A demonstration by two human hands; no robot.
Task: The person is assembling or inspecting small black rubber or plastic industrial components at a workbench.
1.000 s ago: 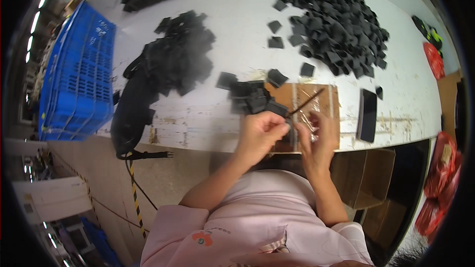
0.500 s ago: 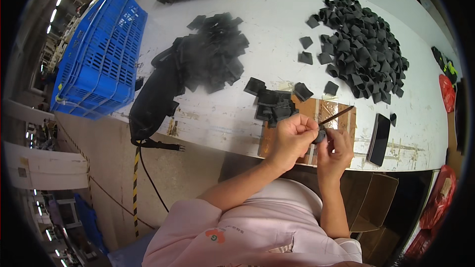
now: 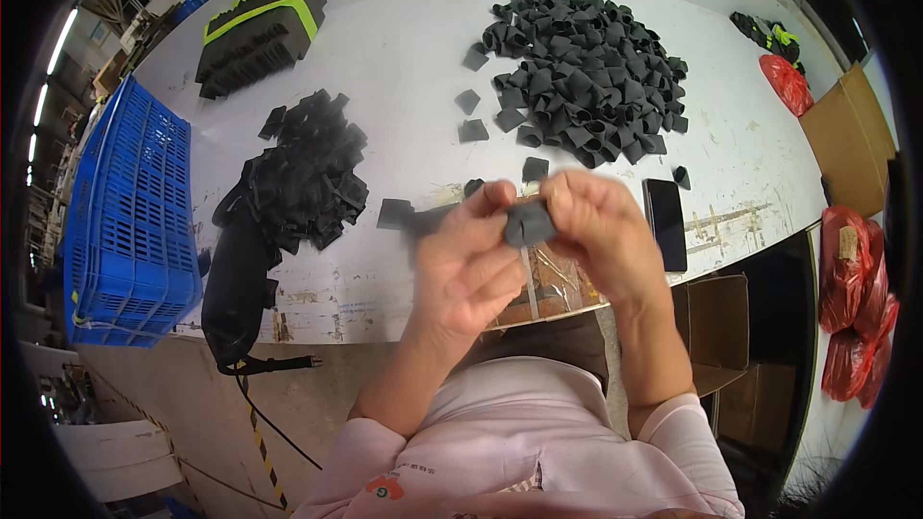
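Raised over the table's front edge, my left hand (image 3: 463,274) and my right hand (image 3: 604,231) meet at a small dark grey fabric piece (image 3: 530,225), apparently a short loop or sleeve. The fingers of both are pinched on its sides, slightly blurred. Below them, a brown board (image 3: 558,286) with tape across it is partly covered by my hands. Flat dark pieces (image 3: 395,213) lie just left of the board, some hidden behind my left hand. Another grey piece (image 3: 536,169) rests just beyond my fingers.
A large heap of grey loops (image 3: 591,77) lies far right; a black pile (image 3: 312,173) spills from a black bag (image 3: 236,288) at left. Around them are a blue crate (image 3: 130,221), a grey stack with a bright band (image 3: 261,34), a phone (image 3: 664,226) and red bags (image 3: 851,308).
Both hands have lifted off the board and come together around the grey piece. The thin dark stick seen by my left fingers before no longer shows clearly. My view has shifted right.
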